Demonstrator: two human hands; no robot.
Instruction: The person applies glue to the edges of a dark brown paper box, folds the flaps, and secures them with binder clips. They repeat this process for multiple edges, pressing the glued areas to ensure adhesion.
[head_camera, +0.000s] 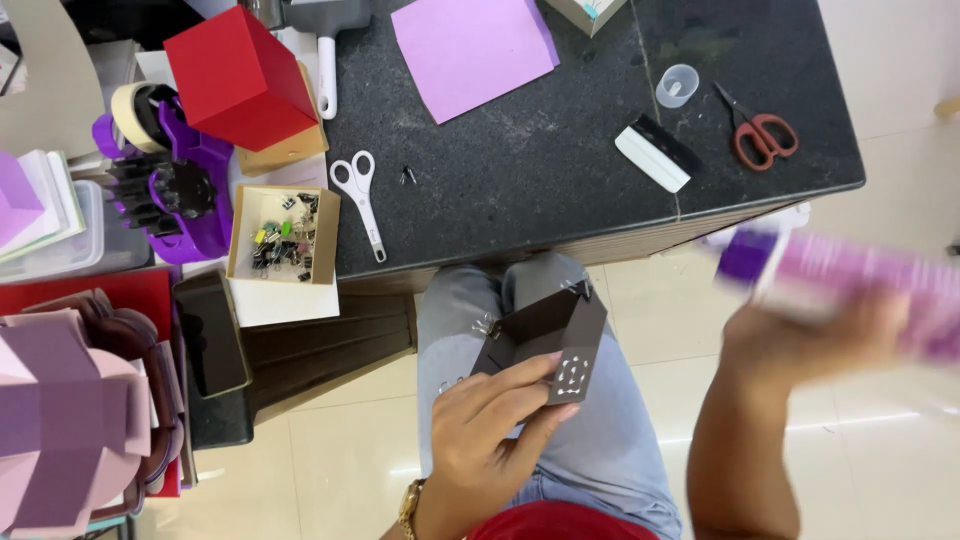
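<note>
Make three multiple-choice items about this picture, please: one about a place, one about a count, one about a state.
1. Where does the white-handled pair of scissors lie?
A. On the dark counter, beside the box of binder clips
B. On the floor
C. On the person's lap

2. How many pairs of scissors are on the counter?
A. One
B. Two
C. Four

3. In what state is the right hand?
A. Resting flat on the counter
B. Empty and open
C. Gripping a purple and white tube, blurred

Answers:
1 A, they lie on the counter next to the box of binder clips.
2 B, the white-handled pair and the red-handled pair.
3 C, its fingers close on the blurred tube, while the left hand holds a dark folded card.
</note>
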